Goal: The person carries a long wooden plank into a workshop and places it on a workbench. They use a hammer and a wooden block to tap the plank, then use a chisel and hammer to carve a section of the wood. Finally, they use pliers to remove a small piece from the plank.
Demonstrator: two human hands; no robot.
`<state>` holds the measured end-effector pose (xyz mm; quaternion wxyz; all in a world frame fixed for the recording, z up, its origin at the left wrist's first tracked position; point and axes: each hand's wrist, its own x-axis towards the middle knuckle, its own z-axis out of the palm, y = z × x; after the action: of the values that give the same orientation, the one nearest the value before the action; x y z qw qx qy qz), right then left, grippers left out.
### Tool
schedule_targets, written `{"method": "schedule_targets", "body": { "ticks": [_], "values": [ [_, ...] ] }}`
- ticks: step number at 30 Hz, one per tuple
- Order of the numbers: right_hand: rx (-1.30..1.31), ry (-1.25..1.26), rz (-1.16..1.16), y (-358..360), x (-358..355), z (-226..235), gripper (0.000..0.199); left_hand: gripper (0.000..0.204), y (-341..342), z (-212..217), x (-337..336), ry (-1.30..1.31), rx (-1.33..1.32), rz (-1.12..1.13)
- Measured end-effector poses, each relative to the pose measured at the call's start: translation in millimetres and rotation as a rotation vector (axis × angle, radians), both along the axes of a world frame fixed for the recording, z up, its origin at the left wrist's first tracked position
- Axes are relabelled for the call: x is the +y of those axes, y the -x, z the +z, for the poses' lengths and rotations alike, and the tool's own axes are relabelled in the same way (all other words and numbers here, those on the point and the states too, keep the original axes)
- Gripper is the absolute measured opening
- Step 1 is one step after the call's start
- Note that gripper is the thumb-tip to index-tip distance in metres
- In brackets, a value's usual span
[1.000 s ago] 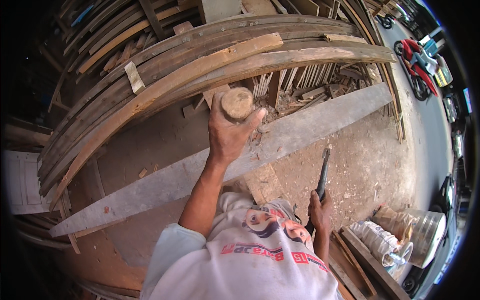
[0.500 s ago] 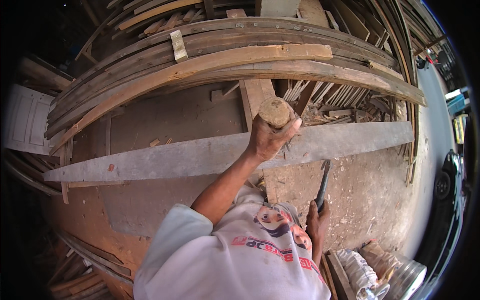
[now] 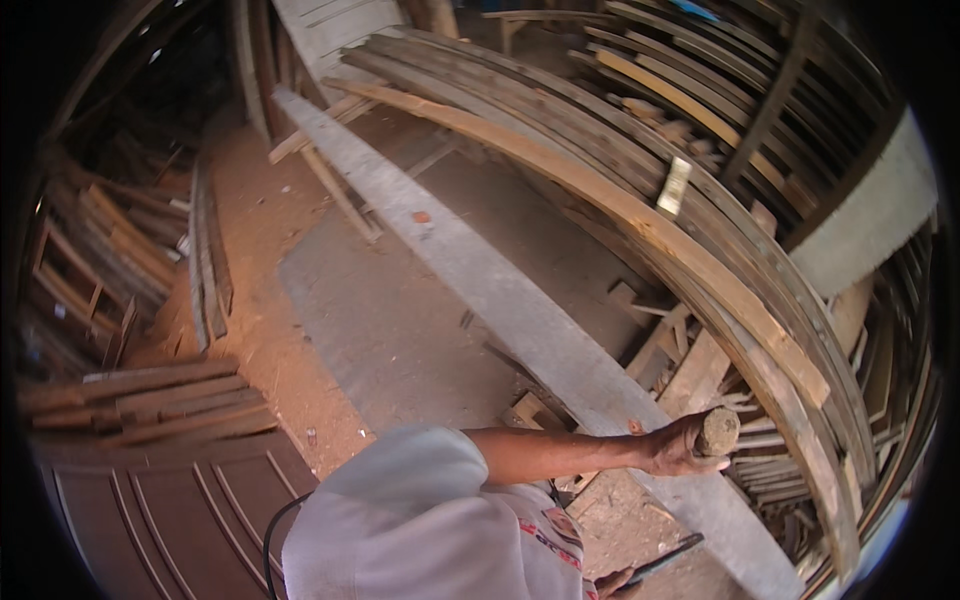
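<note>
Your view has turned since the earlier frame, and the long grey plank now runs away diagonally instead of across. Nearest, your right hand shows only at the lower edge near a dark tool; its grip I cannot tell. Further out, your left hand clenches a round wooden block, lifted above the plank, before the stacked boards.

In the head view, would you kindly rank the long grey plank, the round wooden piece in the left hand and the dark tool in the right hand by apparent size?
1. long grey plank
2. round wooden piece, though nearness to the camera inflates it
3. dark tool, partly cut off by the edge, so its rank against the wooden piece is unsure
</note>
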<state>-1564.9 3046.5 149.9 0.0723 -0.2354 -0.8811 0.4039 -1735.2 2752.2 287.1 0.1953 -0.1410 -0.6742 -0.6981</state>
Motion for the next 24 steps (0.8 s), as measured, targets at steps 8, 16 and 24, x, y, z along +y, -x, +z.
{"method": "schedule_targets", "body": {
  "ticks": [8, 16, 24],
  "values": [
    [-0.103, -0.674, 0.733, 60, 38, 96, 0.057, 0.029, -11, 0, 15, -0.220, -0.146, 0.015],
    [-0.129, 0.017, 0.624, 80, 42, 68, 0.037, 0.016, -40, -13, 11, -0.481, 0.037, 0.347],
    [-0.188, -0.012, 0.663, 80, 66, 65, 0.037, 0.016, -28, 12, 29, -0.459, 0.141, 0.464]
  ]
}}
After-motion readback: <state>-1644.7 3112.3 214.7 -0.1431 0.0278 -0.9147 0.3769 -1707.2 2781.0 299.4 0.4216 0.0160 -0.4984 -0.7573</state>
